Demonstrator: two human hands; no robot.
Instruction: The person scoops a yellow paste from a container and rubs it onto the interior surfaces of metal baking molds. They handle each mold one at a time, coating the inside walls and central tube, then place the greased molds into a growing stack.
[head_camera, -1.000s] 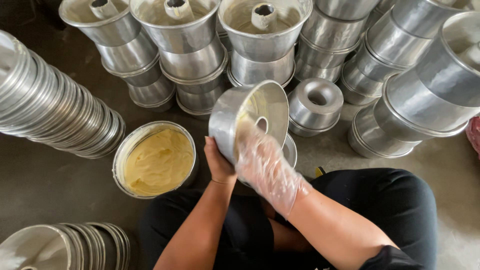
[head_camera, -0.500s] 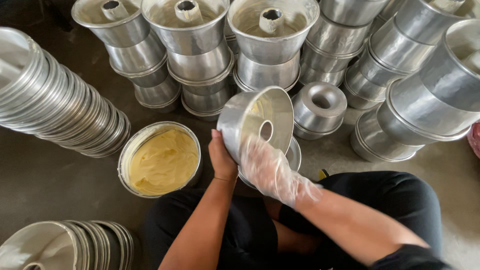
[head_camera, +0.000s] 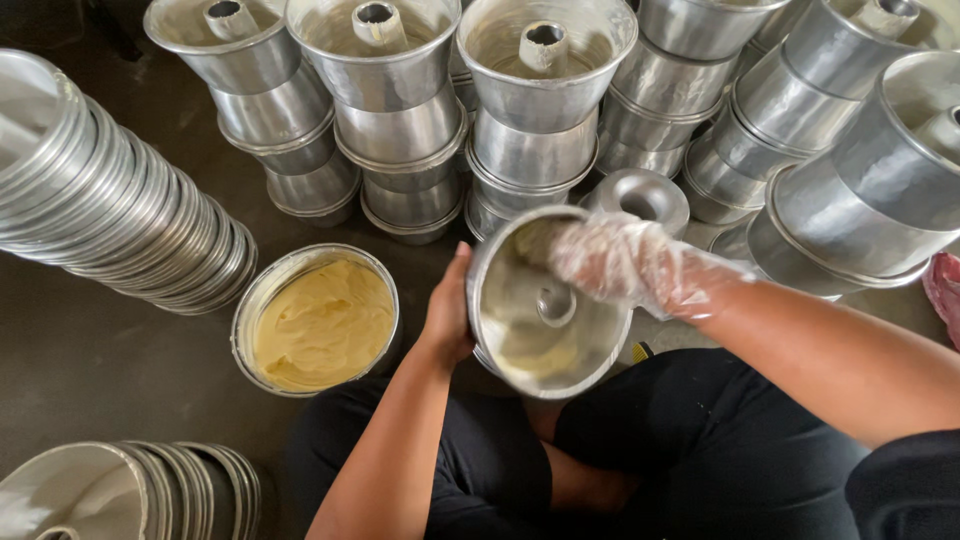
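Amid stacked tube pans (head_camera: 545, 110) on the floor, the greasing step looks underway: the left hand (head_camera: 447, 315) grips the tilted tube pan (head_camera: 545, 305) over the lap, gloved right hand (head_camera: 625, 262) fingers pressed inside its wall, beside the bowl of yellow grease (head_camera: 318, 320); next likely needs turning the pan.

Stacked tube pans (head_camera: 400, 130), nested round tins (head_camera: 110, 200), a grey floor (head_camera: 90, 370).
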